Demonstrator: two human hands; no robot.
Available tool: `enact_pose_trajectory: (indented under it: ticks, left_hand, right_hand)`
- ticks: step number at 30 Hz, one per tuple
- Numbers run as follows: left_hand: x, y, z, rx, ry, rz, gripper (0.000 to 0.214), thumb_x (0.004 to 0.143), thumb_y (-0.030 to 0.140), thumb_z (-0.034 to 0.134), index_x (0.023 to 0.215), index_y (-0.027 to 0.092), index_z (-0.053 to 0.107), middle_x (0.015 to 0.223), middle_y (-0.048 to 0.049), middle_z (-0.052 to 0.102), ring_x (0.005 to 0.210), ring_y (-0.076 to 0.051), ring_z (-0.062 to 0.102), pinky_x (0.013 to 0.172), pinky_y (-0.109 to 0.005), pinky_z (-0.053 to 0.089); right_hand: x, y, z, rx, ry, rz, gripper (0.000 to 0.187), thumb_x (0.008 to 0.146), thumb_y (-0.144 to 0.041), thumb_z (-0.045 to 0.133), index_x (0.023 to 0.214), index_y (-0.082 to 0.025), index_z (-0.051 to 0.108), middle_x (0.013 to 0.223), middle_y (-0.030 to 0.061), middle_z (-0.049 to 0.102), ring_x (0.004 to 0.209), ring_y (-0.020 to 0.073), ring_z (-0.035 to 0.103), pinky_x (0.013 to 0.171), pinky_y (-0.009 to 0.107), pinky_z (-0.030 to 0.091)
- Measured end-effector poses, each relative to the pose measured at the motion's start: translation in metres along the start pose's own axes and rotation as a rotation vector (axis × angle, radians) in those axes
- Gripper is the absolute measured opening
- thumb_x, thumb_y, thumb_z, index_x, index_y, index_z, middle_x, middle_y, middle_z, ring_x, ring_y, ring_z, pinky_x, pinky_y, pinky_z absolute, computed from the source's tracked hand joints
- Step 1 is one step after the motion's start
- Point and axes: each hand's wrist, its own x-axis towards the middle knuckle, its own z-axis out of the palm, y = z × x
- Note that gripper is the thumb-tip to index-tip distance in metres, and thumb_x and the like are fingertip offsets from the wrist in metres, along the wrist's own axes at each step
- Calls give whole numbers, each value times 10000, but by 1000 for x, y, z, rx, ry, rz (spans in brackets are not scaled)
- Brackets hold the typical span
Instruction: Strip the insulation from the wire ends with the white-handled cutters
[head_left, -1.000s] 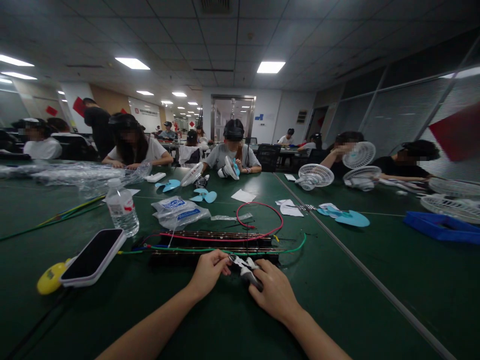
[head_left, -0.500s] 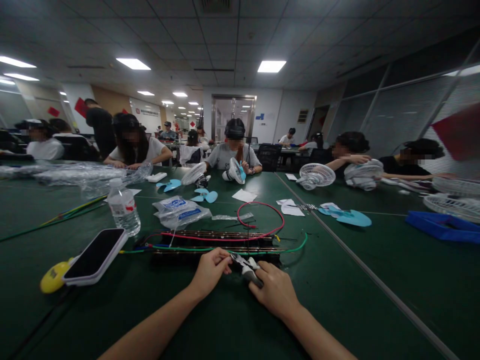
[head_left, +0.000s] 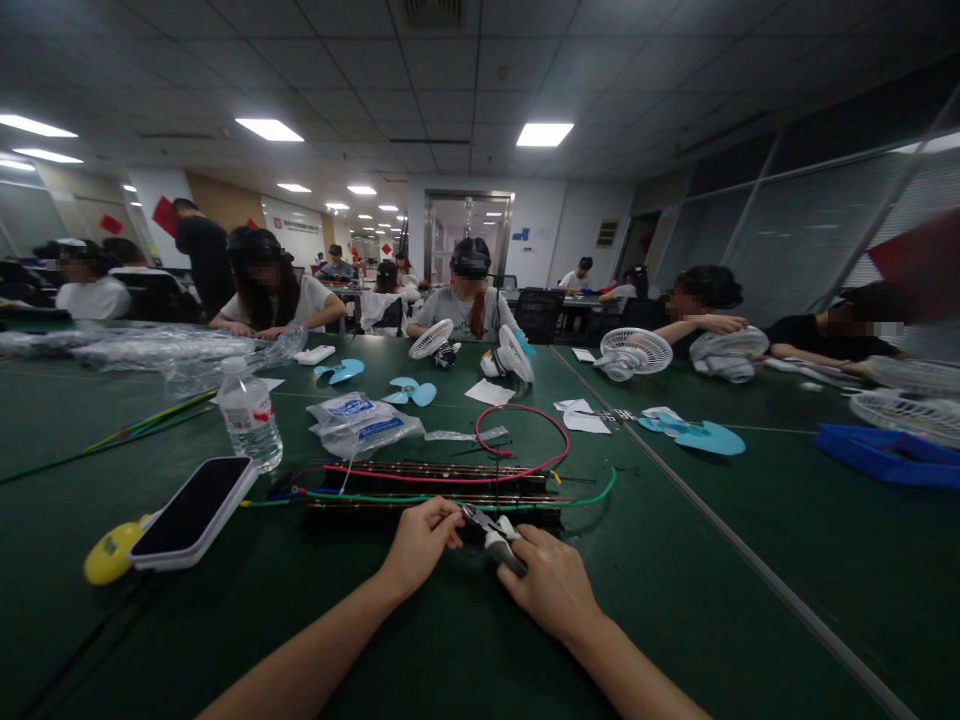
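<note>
My right hand (head_left: 551,580) is closed round the grey and white handles of a pair of pliers (head_left: 495,540), whose jaws point up and left. Right at those jaws, the fingertips of my left hand (head_left: 421,543) are pinched together; what they hold, if anything, is too small to make out. Just beyond both hands lie long black rails (head_left: 352,517) with copper-coloured strips. A green wire (head_left: 600,492) runs along them and curls up at the right end. Over the far rail a red wire (head_left: 566,430) bends in a wide loop.
A water bottle (head_left: 250,415), a phone (head_left: 193,512) and a yellow round object (head_left: 112,552) stand or lie at left. Plastic bags (head_left: 364,425), blue fan blades (head_left: 411,391) and a blue tray (head_left: 885,455) lie farther off. Across the table (head_left: 750,640), co-workers handle white fans (head_left: 634,352).
My hands and the pliers stay almost still. Across the table, a co-worker's fan parts have shifted to the right, and the person at far right has leaned lower.
</note>
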Motion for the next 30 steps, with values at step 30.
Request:
enact_pose_trajectory:
  ticks: [30]
  left_hand:
    - [-19, 17, -1, 234, 260, 487, 75, 766, 255, 647, 770, 224, 715, 797, -52, 725, 768, -214, 664, 761, -354, 529]
  right_hand:
    - [-3, 5, 9, 150, 188, -5, 117, 748, -244, 533, 811, -207, 624, 1054, 77, 591, 948, 209, 558, 811, 321, 451]
